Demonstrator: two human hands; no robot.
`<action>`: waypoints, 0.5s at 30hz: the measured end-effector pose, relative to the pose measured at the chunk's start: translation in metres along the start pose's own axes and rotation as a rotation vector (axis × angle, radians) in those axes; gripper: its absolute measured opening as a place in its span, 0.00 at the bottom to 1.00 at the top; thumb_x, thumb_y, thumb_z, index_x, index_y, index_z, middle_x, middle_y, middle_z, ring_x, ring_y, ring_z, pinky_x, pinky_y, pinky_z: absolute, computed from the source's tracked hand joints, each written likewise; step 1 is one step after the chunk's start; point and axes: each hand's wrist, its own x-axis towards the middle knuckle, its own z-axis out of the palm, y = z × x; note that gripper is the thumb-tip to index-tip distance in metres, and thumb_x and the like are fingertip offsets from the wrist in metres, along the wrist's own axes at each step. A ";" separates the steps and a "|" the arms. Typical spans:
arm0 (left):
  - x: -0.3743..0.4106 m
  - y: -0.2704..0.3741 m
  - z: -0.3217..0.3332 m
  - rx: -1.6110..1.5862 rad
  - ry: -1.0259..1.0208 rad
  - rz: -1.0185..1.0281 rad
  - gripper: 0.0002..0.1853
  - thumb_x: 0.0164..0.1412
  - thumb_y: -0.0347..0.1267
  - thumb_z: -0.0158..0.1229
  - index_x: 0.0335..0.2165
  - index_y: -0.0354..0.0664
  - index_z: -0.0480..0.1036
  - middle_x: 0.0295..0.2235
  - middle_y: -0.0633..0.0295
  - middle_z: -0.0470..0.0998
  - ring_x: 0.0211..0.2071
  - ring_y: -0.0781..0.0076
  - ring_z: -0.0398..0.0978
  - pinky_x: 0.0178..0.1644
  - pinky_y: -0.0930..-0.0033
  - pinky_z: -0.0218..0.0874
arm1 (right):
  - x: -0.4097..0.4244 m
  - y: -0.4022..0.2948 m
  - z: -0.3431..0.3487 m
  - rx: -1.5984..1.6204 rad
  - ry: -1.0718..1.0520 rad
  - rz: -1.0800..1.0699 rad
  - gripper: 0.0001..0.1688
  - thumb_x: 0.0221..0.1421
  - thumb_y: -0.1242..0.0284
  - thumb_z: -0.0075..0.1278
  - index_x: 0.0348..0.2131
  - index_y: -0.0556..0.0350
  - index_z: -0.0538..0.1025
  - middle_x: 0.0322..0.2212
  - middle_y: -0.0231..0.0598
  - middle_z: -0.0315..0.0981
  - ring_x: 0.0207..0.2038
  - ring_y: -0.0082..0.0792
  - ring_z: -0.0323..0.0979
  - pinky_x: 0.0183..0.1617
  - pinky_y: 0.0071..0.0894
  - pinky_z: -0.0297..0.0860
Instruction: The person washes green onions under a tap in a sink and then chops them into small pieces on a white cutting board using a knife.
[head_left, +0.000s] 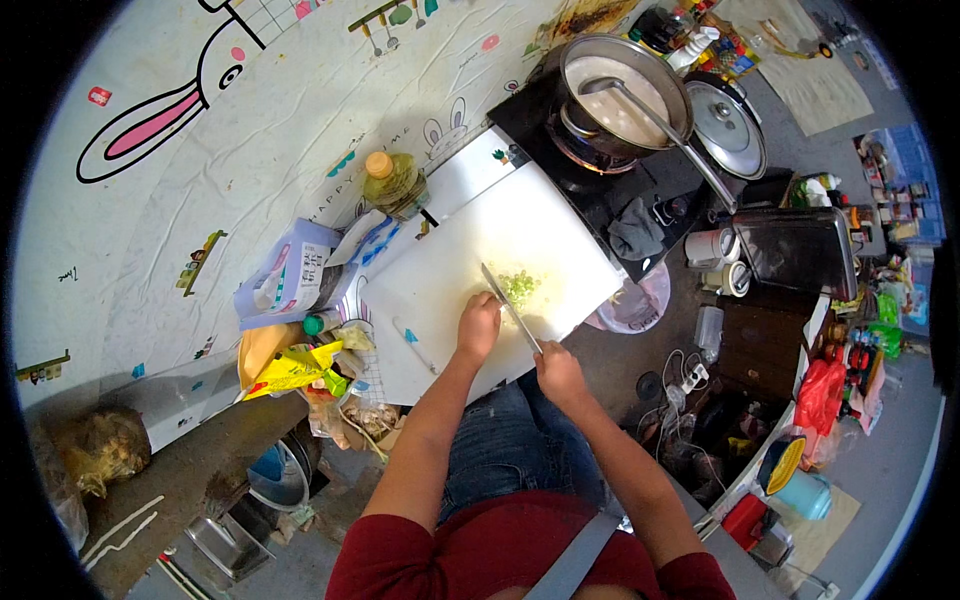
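Observation:
My right hand (561, 373) grips the handle of a kitchen knife (508, 301), whose long blade slants up and left across a white work surface (517, 217). Close against the blade's left side, my left hand (479, 324) rests with curled fingers. Whether those fingers pinch something is hidden. Small chopped pieces of a green vegetable (519, 283) lie scattered just right of the blade. A thin white strip (414, 345) shows on the surface to the left of my left hand.
Beyond the board, a steel pot (626, 90) of milky liquid sits over a lit burner, a ladle (660, 124) leaning in it. Its lid (724, 127) stands alongside. An oil bottle (394, 180) and packages (289, 274) line the left. A lined bin (637, 300) is below right.

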 end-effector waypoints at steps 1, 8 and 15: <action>0.000 0.000 -0.001 -0.009 0.001 -0.006 0.04 0.44 0.20 0.55 0.24 0.36 0.73 0.31 0.54 0.74 0.35 0.54 0.71 0.41 0.60 0.64 | -0.001 -0.002 -0.001 0.011 0.008 -0.001 0.15 0.54 0.73 0.43 0.42 0.59 0.71 0.33 0.56 0.70 0.34 0.58 0.70 0.39 0.51 0.68; 0.001 0.001 -0.003 -0.008 -0.006 0.001 0.05 0.44 0.20 0.55 0.25 0.35 0.73 0.30 0.53 0.73 0.34 0.52 0.70 0.40 0.59 0.64 | -0.006 -0.009 -0.007 0.006 0.037 -0.039 0.14 0.53 0.75 0.44 0.40 0.59 0.70 0.31 0.55 0.70 0.32 0.57 0.71 0.36 0.50 0.69; 0.001 -0.001 -0.002 -0.018 -0.007 -0.005 0.04 0.44 0.20 0.53 0.24 0.35 0.73 0.30 0.53 0.72 0.34 0.52 0.70 0.39 0.59 0.64 | -0.009 -0.012 -0.008 -0.005 0.053 -0.046 0.14 0.52 0.75 0.45 0.40 0.58 0.71 0.30 0.54 0.70 0.31 0.57 0.71 0.35 0.50 0.69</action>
